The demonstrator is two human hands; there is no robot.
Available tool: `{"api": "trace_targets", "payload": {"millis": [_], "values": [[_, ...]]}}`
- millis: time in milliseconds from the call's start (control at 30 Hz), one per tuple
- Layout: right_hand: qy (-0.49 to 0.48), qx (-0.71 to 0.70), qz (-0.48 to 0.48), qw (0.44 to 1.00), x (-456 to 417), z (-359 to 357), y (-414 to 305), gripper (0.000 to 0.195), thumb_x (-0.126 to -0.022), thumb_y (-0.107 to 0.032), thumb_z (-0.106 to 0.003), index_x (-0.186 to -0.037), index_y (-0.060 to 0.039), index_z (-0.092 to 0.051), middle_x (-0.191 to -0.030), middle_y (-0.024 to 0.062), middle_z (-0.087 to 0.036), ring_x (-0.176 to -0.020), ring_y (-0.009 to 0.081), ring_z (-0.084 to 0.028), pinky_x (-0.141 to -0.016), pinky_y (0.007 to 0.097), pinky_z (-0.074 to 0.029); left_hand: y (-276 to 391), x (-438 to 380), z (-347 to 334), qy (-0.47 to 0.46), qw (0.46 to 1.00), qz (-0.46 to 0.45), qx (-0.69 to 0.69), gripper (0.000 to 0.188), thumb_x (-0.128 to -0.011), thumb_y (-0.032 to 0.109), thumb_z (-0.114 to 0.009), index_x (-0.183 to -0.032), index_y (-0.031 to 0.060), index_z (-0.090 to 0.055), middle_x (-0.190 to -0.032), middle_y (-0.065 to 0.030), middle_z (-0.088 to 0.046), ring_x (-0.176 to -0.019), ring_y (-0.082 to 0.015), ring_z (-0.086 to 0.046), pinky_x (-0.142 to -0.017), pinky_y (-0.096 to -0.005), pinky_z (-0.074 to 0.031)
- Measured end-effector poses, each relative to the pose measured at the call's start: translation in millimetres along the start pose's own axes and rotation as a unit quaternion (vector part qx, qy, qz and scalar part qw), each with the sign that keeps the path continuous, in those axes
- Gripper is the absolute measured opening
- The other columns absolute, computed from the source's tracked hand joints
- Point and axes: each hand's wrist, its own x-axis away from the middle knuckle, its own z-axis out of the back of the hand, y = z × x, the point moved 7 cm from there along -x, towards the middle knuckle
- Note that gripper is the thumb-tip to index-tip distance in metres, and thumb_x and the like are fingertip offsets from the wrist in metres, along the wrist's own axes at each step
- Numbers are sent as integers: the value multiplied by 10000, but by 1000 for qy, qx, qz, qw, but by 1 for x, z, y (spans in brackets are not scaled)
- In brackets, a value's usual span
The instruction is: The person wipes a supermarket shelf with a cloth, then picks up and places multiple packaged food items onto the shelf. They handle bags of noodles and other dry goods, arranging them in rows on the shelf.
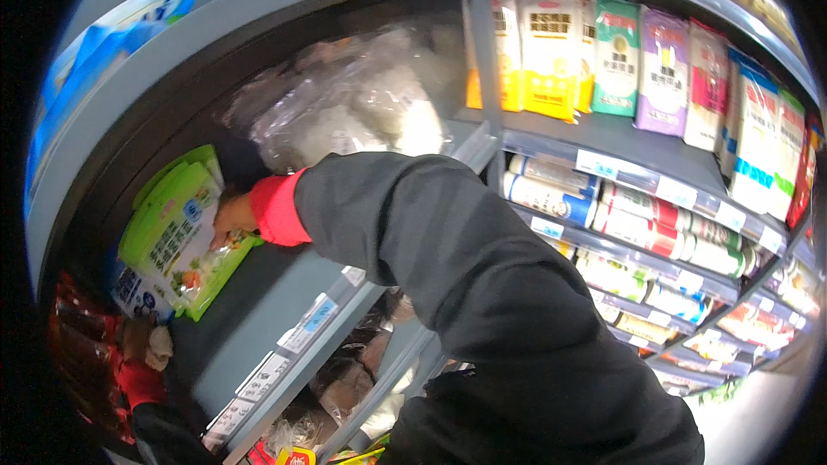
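Observation:
My right hand (234, 219) grips the right edge of a green and white food package (184, 232), which bears writing and a picture of vegetables. It leans upright on a grey shelf (258, 310), in front of another green package. A blue and white package (139, 294) shows behind its lower left side. At the lower left, my left hand (136, 339) holds a crumpled pale cloth (159, 347), close to that package. Dark red shiny packs (84, 342) stand beside my left hand, and its fingers are partly hidden in shadow.
Clear plastic bags with pale contents (362, 103) lie deeper on this shelf. Price tags (303, 329) line its front edge. A metal upright (488, 51) divides it from shelves of colourful packs (549, 51) and rolled packages (549, 197). Bagged goods (352, 387) sit on the shelf below.

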Motion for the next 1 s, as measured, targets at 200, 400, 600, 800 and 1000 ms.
{"api": "trace_targets", "payload": {"millis": [200,400,600,800,1000], "values": [[-162,150,-77,972,-36,39,41,558,-745,-456,-815,-1146,-84,-703,-1106,69,-692,-946,220,-644,-801,378,-521,63,-68,4,29,995,-81,59,342,-962,194,-507,-1270,85,-607,-1198,-124,-653,-1077,-237,-628,-910,-350,-505],[-212,152,-111,959,-19,-9,-19,614,-770,-526,-788,-1188,-87,-691,-1174,71,-676,-1016,235,-640,-819,381,-521,38,-50,10,14,996,-58,64,334,-957,190,-517,-1256,80,-617,-1184,-116,-656,-1070,-222,-629,-903,-342,-508],[-125,174,-145,966,101,48,-76,689,-744,-495,-814,-1264,-75,-647,-1260,94,-645,-1110,276,-623,-852,375,-521,60,-70,3,17,993,-84,86,326,-951,186,-527,-1241,75,-626,-1170,-109,-659,-1063,-207,-630,-897,-334,-511],[23,161,-28,986,198,82,-101,687,-638,-374,-884,-1195,-29,-676,-1168,182,-675,-1063,312,-652,-889,386,-523,61,-64,16,23,989,-107,103,318,-946,181,-537,-1226,70,-636,-1156,-101,-662,-1056,-192,-631,-890,-327,-514],[29,154,-18,987,216,79,-96,870,-659,-385,-866,-1344,43,-542,-1084,195,-693,-1062,306,-656,-939,386,-508,53,-22,42,13,980,-145,135,310,-940,177,-547,-1211,64,-646,-1143,-94,-666,-1049,-177,-633,-884,-319,-517]]}}
